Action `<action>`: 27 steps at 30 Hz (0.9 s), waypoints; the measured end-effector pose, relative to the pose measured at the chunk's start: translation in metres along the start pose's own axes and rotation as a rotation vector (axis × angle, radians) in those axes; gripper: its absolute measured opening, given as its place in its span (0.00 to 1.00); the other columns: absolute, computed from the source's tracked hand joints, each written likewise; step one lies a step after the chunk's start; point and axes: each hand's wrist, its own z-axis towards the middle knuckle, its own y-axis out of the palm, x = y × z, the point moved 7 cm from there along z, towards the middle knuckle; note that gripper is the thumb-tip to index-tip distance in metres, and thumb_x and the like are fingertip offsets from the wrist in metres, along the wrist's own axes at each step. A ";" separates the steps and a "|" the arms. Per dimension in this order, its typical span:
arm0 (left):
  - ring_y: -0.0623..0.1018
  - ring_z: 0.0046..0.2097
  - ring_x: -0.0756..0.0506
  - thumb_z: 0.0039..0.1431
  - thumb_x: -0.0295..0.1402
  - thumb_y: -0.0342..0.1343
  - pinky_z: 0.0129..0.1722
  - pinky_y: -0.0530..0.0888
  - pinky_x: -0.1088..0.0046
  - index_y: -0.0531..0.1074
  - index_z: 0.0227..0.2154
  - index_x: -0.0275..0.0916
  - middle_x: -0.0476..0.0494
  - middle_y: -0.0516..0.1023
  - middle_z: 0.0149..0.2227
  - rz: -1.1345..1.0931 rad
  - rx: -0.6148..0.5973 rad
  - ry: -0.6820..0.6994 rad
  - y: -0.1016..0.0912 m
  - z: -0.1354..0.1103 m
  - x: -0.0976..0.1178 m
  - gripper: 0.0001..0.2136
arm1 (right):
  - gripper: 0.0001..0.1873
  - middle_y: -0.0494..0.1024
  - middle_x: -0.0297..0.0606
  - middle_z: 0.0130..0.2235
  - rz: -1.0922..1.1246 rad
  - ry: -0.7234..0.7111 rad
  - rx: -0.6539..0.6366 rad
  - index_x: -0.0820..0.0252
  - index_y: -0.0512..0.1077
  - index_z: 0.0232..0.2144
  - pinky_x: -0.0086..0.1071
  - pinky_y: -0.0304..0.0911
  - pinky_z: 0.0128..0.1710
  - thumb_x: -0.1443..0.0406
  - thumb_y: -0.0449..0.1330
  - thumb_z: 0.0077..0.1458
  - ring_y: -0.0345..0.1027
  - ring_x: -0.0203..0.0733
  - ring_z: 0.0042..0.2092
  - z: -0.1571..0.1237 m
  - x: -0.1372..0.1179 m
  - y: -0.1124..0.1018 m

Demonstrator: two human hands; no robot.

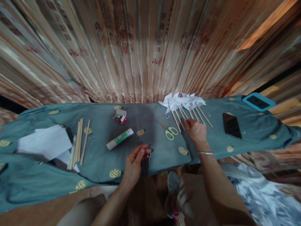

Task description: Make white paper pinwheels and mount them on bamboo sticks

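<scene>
My right hand (197,131) is closed, with its fingertips pinched at the lower part of a pinwheel stick (180,116). Several white paper pinwheels (181,101) on thin wooden sticks lie side by side there, their paper heads overlapping toward the back edge. Over the front of the table my left hand (135,161) has its thumb against its curled fingers; whatever it may hold cannot be made out. Scissors (169,130) with light green handles rest between the two hands. A glue stick (120,138) with a green label lies to the left of my left hand.
A small open box (120,116) of metal pins or clips sits behind the glue stick. Loose wooden sticks (78,141) and white paper sheets (45,141) lie at left. At right are a dark phone (232,125) and a blue-framed tablet (258,102). A patterned green cloth (94,171) covers the table.
</scene>
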 end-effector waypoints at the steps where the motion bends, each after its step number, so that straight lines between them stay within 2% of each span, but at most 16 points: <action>1: 0.80 0.35 0.46 0.34 0.56 0.72 0.38 0.77 0.71 0.82 0.34 0.36 0.42 0.83 0.30 -0.002 0.006 -0.001 0.000 0.000 0.001 0.29 | 0.17 0.83 0.51 0.38 0.020 0.023 0.002 0.62 0.78 0.43 0.33 0.56 0.33 0.61 0.52 0.67 0.74 0.46 0.35 0.001 0.007 0.000; 4: 0.80 0.35 0.45 0.33 0.56 0.72 0.38 0.77 0.71 0.81 0.33 0.36 0.42 0.83 0.29 -0.007 0.013 -0.001 0.000 0.000 0.002 0.30 | 0.17 0.83 0.51 0.41 0.030 0.097 -0.017 0.61 0.78 0.46 0.34 0.60 0.36 0.62 0.51 0.67 0.75 0.47 0.38 0.008 0.027 0.001; 7: 0.81 0.35 0.45 0.32 0.56 0.72 0.38 0.77 0.70 0.81 0.33 0.36 0.42 0.84 0.30 -0.002 0.004 0.004 0.001 0.000 0.004 0.30 | 0.19 0.83 0.53 0.42 -0.037 0.136 -0.069 0.62 0.78 0.46 0.35 0.62 0.38 0.60 0.50 0.67 0.77 0.51 0.42 0.017 0.037 0.006; 11: 0.81 0.36 0.44 0.33 0.56 0.72 0.39 0.77 0.69 0.81 0.34 0.36 0.42 0.84 0.30 0.020 0.012 0.014 -0.002 0.000 0.006 0.30 | 0.21 0.83 0.55 0.41 -0.066 0.103 -0.112 0.64 0.80 0.43 0.37 0.64 0.39 0.57 0.52 0.66 0.77 0.54 0.42 0.031 0.032 0.014; 16: 0.81 0.36 0.43 0.37 0.54 0.71 0.40 0.78 0.68 0.80 0.35 0.36 0.41 0.84 0.30 0.040 0.015 0.035 -0.007 0.002 0.009 0.28 | 0.20 0.82 0.57 0.40 -0.089 0.062 -0.127 0.66 0.80 0.42 0.37 0.64 0.39 0.58 0.53 0.65 0.77 0.53 0.42 0.039 0.024 0.021; 23: 0.82 0.37 0.43 0.39 0.52 0.70 0.41 0.78 0.68 0.80 0.36 0.35 0.41 0.84 0.31 0.047 -0.004 0.039 -0.006 0.003 0.008 0.27 | 0.19 0.82 0.54 0.39 -0.106 0.034 -0.103 0.65 0.79 0.40 0.34 0.61 0.37 0.60 0.51 0.65 0.76 0.49 0.40 0.035 0.019 0.015; 27: 0.82 0.37 0.43 0.38 0.53 0.71 0.41 0.78 0.68 0.80 0.36 0.35 0.41 0.83 0.30 0.046 0.010 0.036 -0.005 0.003 0.008 0.28 | 0.20 0.82 0.57 0.39 -0.112 0.049 -0.070 0.66 0.78 0.39 0.34 0.60 0.35 0.60 0.49 0.67 0.77 0.50 0.40 0.032 0.022 0.011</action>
